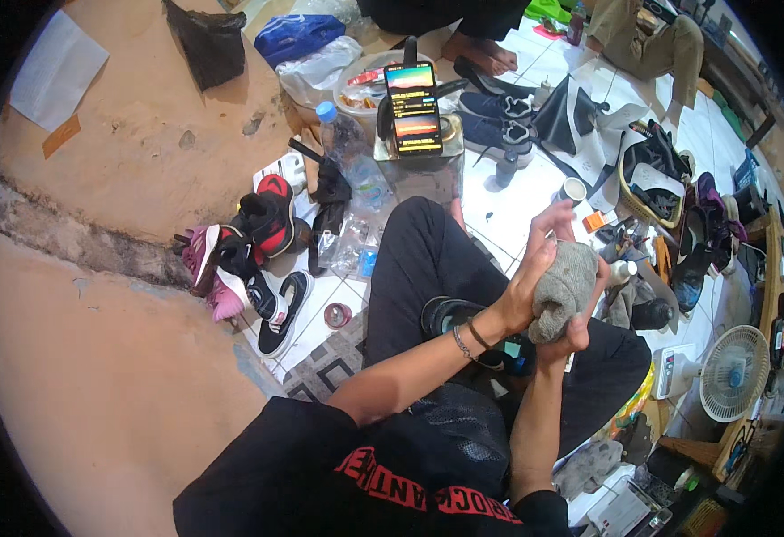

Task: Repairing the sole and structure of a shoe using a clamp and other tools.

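Observation:
My left hand (521, 295) and my right hand (575, 336) are both closed around a bunched grey cloth (562, 282), held above my right leg; whether anything is inside it I cannot tell. The left fingers curve over its upper left side, while the right hand grips from below and the right. Under my wrists, in my lap, lies a black shoe-like item (436, 318), partly hidden by my left forearm. Beyond the cloth stand a small white cup (573, 190) and a white bottle (621, 273), among scattered small items.
A phone (414, 107) stands ahead, near a plastic bottle (356, 174). Shoes pile at left (266, 224) and right (691, 242), beside a basket (633, 197). A fan (733, 374) is at right, a plastered wall (97, 358) at left. Two other people's legs (656, 49) (481, 49) show behind.

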`<action>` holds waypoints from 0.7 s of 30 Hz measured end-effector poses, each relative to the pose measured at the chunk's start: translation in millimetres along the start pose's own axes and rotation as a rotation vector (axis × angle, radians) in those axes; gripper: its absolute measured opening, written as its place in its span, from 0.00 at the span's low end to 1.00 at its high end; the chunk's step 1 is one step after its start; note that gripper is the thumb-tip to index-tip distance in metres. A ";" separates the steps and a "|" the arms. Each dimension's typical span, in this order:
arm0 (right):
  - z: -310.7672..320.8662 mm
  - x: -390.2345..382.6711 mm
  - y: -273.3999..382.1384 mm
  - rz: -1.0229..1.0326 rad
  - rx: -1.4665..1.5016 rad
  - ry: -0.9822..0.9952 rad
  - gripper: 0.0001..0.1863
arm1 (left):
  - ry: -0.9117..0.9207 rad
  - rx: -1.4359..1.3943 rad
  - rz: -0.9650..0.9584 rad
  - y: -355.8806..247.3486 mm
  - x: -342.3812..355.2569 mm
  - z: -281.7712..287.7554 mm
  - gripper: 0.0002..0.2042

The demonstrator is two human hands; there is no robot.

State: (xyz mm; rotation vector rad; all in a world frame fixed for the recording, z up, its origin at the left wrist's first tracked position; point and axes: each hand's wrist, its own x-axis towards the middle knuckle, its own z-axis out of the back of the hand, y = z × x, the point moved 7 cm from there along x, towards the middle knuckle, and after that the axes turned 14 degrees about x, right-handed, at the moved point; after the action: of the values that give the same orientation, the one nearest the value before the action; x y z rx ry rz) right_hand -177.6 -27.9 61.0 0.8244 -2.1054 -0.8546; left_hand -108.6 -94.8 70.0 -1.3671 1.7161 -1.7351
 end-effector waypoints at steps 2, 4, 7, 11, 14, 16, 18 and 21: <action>-6.0 -2.0 -0.1 0.009 -0.009 0.033 0.49 | -0.044 0.002 0.012 3.2 -1.9 5.7 0.28; -11.9 -3.5 0.4 -0.029 -0.137 0.081 0.48 | -0.115 0.039 -0.010 4.7 1.0 13.9 0.31; -8.0 -5.8 10.1 -0.032 -0.248 0.086 0.45 | -0.095 -0.016 0.045 6.4 3.3 15.5 0.34; 4.6 -1.6 5.9 -0.093 0.018 0.132 0.51 | -0.097 -0.012 0.075 -5.9 -0.5 5.3 0.35; 21.7 4.1 1.0 -0.012 0.009 -0.018 0.57 | -0.185 0.251 -0.079 -25.3 0.4 8.9 0.33; 29.2 6.6 7.2 0.058 -0.060 -0.074 0.52 | -0.172 0.342 -0.020 -25.8 -0.4 19.4 0.30; 36.3 2.8 26.5 0.110 -0.192 -0.087 0.48 | -0.164 0.469 -0.043 -33.4 -12.6 38.2 0.29; 32.8 -22.9 47.7 -0.005 -0.486 0.069 0.47 | -0.052 0.661 -0.115 -46.3 -37.8 98.2 0.21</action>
State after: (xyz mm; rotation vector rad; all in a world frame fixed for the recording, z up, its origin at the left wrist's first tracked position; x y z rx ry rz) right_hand -204.5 27.2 71.6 0.5875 -1.7270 -1.2547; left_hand 4.9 -111.5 78.4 -1.1920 0.9049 -2.0459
